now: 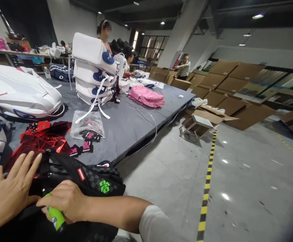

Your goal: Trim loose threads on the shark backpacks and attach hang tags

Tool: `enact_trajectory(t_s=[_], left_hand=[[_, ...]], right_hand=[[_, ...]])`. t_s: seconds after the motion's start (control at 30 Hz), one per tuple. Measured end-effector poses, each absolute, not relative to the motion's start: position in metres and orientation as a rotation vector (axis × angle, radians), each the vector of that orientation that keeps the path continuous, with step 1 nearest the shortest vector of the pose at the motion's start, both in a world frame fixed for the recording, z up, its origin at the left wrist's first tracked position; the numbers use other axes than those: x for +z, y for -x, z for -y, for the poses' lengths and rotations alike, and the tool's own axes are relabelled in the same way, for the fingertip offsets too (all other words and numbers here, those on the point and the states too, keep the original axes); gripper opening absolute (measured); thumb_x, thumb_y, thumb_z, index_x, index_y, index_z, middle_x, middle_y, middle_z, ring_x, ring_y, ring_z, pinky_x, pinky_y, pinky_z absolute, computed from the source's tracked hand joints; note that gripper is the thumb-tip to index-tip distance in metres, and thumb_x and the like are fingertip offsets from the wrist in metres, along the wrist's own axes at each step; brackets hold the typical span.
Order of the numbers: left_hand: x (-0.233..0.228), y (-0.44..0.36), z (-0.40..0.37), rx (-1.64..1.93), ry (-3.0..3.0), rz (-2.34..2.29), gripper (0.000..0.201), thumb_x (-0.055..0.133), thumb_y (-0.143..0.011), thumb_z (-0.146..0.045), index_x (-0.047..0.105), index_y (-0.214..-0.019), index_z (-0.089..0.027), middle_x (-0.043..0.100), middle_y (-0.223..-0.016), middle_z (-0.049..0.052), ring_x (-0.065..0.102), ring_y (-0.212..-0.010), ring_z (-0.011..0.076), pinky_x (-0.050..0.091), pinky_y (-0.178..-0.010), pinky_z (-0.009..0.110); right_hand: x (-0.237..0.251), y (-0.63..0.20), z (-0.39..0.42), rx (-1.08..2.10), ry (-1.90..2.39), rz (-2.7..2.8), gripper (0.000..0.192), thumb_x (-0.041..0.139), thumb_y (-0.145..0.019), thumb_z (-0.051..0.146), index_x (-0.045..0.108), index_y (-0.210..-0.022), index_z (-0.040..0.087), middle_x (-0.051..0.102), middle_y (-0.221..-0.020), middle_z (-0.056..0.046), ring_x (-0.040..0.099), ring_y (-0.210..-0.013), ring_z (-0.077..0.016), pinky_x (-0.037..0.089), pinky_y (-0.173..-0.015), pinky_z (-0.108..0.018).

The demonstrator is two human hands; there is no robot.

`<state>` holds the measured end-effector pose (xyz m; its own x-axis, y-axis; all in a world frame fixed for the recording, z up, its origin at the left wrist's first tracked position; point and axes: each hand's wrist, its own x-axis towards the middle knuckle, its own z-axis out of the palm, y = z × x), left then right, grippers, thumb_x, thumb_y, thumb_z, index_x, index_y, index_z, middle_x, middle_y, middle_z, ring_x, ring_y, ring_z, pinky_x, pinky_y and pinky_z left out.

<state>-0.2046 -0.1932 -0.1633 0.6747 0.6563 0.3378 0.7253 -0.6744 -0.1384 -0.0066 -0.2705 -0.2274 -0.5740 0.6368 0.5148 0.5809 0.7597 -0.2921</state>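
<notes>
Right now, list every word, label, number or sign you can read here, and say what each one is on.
No text here is legible.
Red patch on the black bag: lettering too small to read.
Green tags on that bag: dollar-sign-like marks, not clear.
Pink-and-black hang tags on the grey table: print blurred.
Green object in the right hand: label unreadable.
White bags: blue shapes only, no words.
</notes>
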Motion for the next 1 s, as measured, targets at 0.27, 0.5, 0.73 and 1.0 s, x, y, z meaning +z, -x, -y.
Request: enact_trajectory(t_s=[0.27, 0.5, 0.73, 1.0], left_hand=[[-0.158, 0.193, 0.202, -0.162, 2.493, 1.173, 0.09, 0.039, -0.09, -0.036, -0.02, -0.155, -0.02, 0.039, -0.155, 0.024, 0.054, -0.128, 0.0375, 0.047, -0.084, 0.049], [-0.141, 0.182, 0.211, 0.082, 2.395, 1.255, 0.063, 0.036, -0.091, -0.031, 0.041, -0.15, -0.008, 0.038, -0.156, 0.02, 0.051, -0.131, 0.0305, 0.046, -0.089, 0.041], [-0.16, 0.189, 0.196, -0.06, 2.467, 1.321, 0.084, 0.036, -0.089, -0.036, -0.005, -0.159, -0.016, 0.039, -0.156, 0.02, 0.05, -0.131, 0.0346, 0.044, -0.088, 0.046], [-0.173, 0.192, 0.188, -0.201, 2.595, 1.299, 0.11, 0.05, -0.079, -0.05, -0.032, -0.15, -0.027, 0.017, -0.164, 0.021, 0.04, -0.139, 0.043, 0.039, -0.09, 0.058]], right_hand=[[-0.218, 0.001, 0.268, 0.191, 0.952, 2.441, 0.028, 0.048, -0.102, 0.038, 0.062, -0.123, 0.025, 0.072, -0.083, 0.003, 0.068, -0.077, -0.0098, 0.051, -0.08, -0.022], [-0.174, -0.012, 0.241, -0.109, 1.314, 2.297, 0.037, 0.052, -0.1, 0.037, 0.054, -0.132, 0.019, 0.065, -0.121, -0.011, 0.058, -0.118, -0.022, 0.045, -0.102, -0.034], [-0.173, 0.021, 0.224, -0.25, 1.658, 2.454, 0.076, 0.07, -0.086, 0.05, 0.036, -0.14, 0.01, 0.053, -0.136, -0.025, 0.051, -0.127, -0.0343, 0.047, -0.1, -0.047], [-0.179, 0.029, 0.221, -0.321, 1.702, 2.431, 0.04, 0.028, -0.103, 0.017, 0.035, -0.142, 0.009, 0.062, -0.116, -0.018, 0.063, -0.1, -0.0255, 0.056, -0.081, -0.039]])
